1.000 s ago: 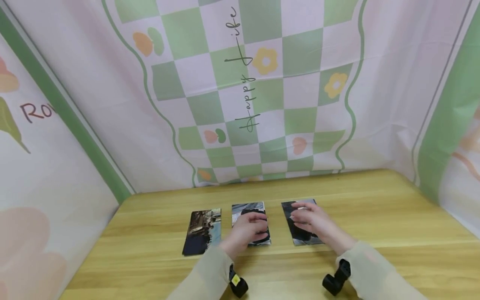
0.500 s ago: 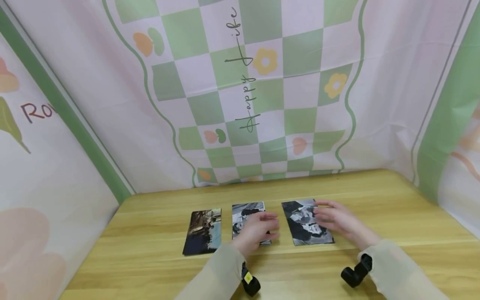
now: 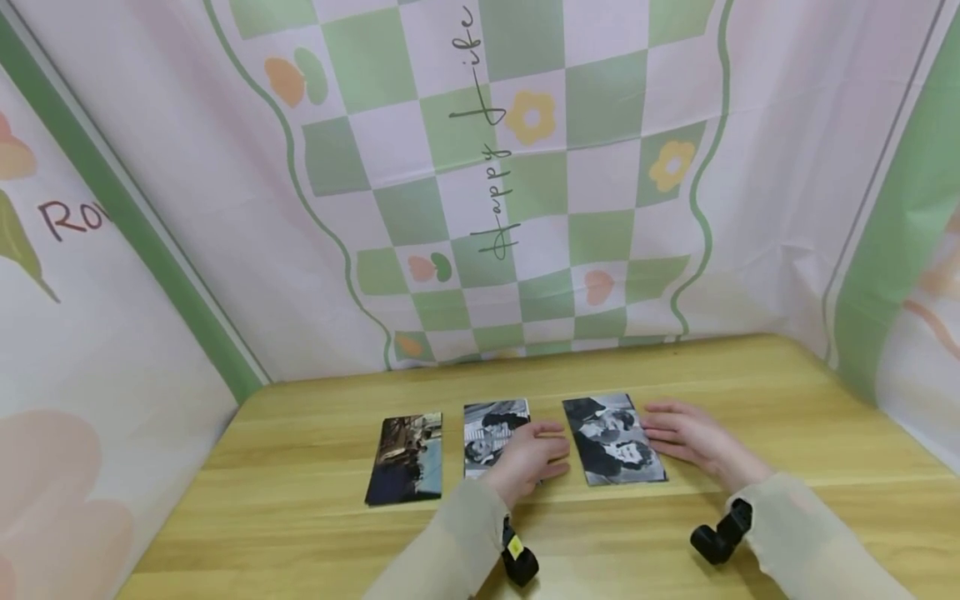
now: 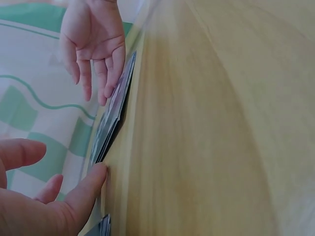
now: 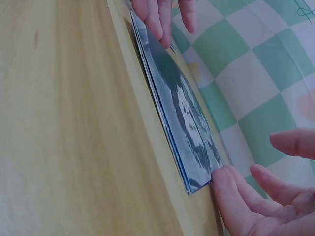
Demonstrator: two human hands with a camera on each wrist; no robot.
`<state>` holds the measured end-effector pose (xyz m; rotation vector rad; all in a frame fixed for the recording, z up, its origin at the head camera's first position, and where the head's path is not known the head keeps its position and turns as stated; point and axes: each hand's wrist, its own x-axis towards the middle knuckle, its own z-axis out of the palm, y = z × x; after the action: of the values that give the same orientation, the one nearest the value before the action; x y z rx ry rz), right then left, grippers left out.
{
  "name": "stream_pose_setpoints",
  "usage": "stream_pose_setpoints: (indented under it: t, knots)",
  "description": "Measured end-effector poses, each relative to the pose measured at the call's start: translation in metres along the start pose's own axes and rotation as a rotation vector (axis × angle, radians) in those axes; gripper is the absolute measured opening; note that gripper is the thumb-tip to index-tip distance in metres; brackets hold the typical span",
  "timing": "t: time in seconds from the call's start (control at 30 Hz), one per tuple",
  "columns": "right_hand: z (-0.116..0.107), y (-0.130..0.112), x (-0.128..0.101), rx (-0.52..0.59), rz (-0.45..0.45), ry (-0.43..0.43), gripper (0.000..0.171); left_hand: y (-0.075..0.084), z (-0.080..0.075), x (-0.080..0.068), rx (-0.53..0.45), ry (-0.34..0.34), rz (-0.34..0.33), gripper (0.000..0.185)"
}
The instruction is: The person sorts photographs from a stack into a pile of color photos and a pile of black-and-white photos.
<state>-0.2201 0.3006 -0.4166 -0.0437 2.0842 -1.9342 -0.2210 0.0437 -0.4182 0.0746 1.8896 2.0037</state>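
Three photo prints lie in a row on the wooden tabletop (image 3: 750, 400), face up, long sides toward the person.

- Right black-and-white print (image 3: 613, 439): flat, near the middle of the tabletop. The wrist views show a layered edge, so it may be a small stack; cannot tell how many sheets.
- Middle black-and-white print (image 3: 491, 433): its near right corner is covered by the left hand.
- Left colour print (image 3: 407, 457): apart from both hands, untouched.

Left hand (image 3: 529, 457): fingers straight and relaxed, lying between the middle and right prints, fingertips touching the right print's left edge. Nothing held.

Right hand (image 3: 693, 440): fingers extended, palm down on the tabletop, fingertips just at the right print's right edge. The right wrist view shows a fingertip touching the near corner. Nothing held here either; no grip closed on anything.

Judgement: the step in hand looks like squaring or straightening the right print, with a hand against each long edge. The print sits slightly askew to its neighbours, its near end swung right. The next move would call for light inward pressure from both sides at once, kept low against the tabletop so the edges do not buckle or ride over one another.

Backdrop: checked green-and-pink cloth (image 3: 525, 167) with flower motifs behind the tabletop.
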Motion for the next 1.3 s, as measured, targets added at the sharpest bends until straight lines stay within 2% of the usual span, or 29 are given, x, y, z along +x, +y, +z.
stream_pose_setpoints:
  t: [0.67, 1.0, 1.3]
  knots:
    - [0.0004, 0.0015, -0.0025, -0.040, 0.033, 0.029, 0.058, -0.0033, 0.0101, 0.0005, -0.036, -0.003, 0.010, 0.037]
    - [0.0018, -0.0001, -0.0055, -0.058, 0.040, 0.032, 0.058, -0.0040, 0.0101, -0.0002, -0.032, -0.009, -0.009, 0.039]
    - [0.0017, 0.0015, -0.0083, -0.003, 0.030, 0.023, 0.060, -0.0046, 0.0094, -0.0007, -0.032, -0.011, -0.013, 0.039]
